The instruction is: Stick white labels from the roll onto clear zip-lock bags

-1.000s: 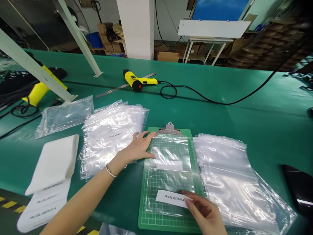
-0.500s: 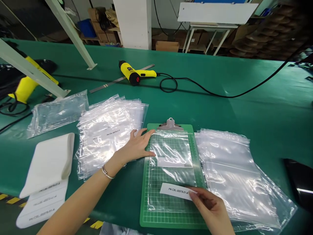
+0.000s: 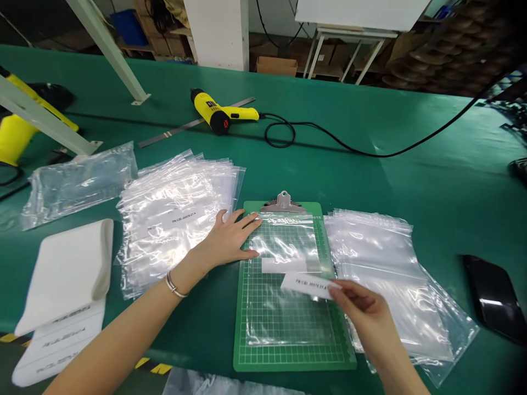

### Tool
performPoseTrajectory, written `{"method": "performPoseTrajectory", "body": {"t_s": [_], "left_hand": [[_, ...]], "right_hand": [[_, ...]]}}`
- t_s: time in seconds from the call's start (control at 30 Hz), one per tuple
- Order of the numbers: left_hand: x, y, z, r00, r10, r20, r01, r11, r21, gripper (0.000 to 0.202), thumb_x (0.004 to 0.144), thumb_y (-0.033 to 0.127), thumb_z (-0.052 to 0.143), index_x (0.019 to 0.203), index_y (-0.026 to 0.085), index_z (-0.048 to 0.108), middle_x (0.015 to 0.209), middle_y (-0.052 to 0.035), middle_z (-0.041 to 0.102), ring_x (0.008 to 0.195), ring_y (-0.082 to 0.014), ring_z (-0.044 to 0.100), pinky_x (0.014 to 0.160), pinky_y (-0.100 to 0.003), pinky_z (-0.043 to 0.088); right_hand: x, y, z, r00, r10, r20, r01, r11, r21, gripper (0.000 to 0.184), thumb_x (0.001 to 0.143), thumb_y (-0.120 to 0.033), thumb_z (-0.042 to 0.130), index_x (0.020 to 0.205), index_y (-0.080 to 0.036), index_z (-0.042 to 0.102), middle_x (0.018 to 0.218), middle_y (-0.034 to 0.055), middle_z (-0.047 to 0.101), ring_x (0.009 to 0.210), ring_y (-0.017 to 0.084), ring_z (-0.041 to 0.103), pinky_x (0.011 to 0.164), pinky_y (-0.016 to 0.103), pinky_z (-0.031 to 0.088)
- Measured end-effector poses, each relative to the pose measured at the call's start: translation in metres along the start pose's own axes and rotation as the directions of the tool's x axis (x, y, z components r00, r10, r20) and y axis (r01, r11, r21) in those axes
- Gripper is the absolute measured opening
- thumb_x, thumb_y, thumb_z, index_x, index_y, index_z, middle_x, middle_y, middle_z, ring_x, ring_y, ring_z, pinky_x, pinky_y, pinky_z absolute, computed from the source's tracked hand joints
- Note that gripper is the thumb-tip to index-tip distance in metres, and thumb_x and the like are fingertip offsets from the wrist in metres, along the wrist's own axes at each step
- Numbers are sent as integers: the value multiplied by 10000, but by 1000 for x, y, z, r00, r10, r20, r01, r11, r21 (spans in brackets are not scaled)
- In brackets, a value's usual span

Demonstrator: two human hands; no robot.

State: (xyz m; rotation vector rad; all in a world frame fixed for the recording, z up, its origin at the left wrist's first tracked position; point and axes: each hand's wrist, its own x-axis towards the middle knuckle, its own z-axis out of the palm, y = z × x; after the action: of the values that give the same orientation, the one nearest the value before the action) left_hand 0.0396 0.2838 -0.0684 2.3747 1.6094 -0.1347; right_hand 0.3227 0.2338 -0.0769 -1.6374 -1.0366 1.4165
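Note:
My left hand (image 3: 230, 238) lies flat with its fingers apart, on the top left corner of a green gridded clipboard (image 3: 294, 365) and the edge of a clear zip bag (image 3: 284, 244) clipped there. A white patch (image 3: 284, 265) shows on that bag. My right hand (image 3: 364, 312) pinches the end of a white printed label (image 3: 304, 285) reading PN CBL-00578-01-A, holding it just above the bag. A stack of labelled clear bags (image 3: 177, 219) lies left of the clipboard, and a stack of unlabelled bags (image 3: 382, 263) lies to its right.
A yellow heat gun (image 3: 212, 112) and a steel ruler (image 3: 193, 124) lie on the green-covered bench (image 3: 370, 181) with a black cable (image 3: 329, 144). A white label strip (image 3: 61, 307), a loose bag (image 3: 78, 186), a black phone (image 3: 492, 299) and a yellow tool (image 3: 12, 137) lie nearby.
My right hand has lifted the label and carried it up the clipboard, tilting it. My left hand stays on the clipboard corner. The whole scene has shifted upward in view.

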Motion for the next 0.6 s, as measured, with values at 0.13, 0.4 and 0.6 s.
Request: {"method": "performPoseTrajectory", "body": {"t_s": [0.13, 0.4, 0.6], "left_hand": [[1, -1, 2, 1000, 15, 11, -15, 1000, 5, 773, 796, 589, 544, 1409, 211, 264, 1480, -82, 245, 1316, -353, 216, 1017, -637, 144], [1, -2, 9, 996, 50, 71, -53, 998, 44, 1068, 657, 684, 618, 1439, 140, 135, 1501, -132, 124, 1327, -406, 138, 1000, -644, 137], [1, -1, 10, 997, 60, 42, -62, 997, 53, 1039, 669, 657, 632, 1437, 142, 158, 1495, -150, 158, 1317, -414, 159, 998, -621, 140]], "right_hand": [[32, -13, 11, 998, -66, -17, 67, 987, 144, 226, 535, -366, 824, 705, -239, 745, 650, 25, 713, 623, 175, 629, 590, 286, 523], [50, -15, 35, 999, -31, 37, 20, 962, 273, 253, 494, -369, 850, 675, -241, 729, 680, 0, 724, 683, 158, 652, 684, 298, 545], [42, -20, 27, 996, 52, 66, -66, 971, 231, 276, 447, -326, 873, 648, -202, 730, 538, 5, 677, 459, 95, 572, 394, 173, 447]]}}
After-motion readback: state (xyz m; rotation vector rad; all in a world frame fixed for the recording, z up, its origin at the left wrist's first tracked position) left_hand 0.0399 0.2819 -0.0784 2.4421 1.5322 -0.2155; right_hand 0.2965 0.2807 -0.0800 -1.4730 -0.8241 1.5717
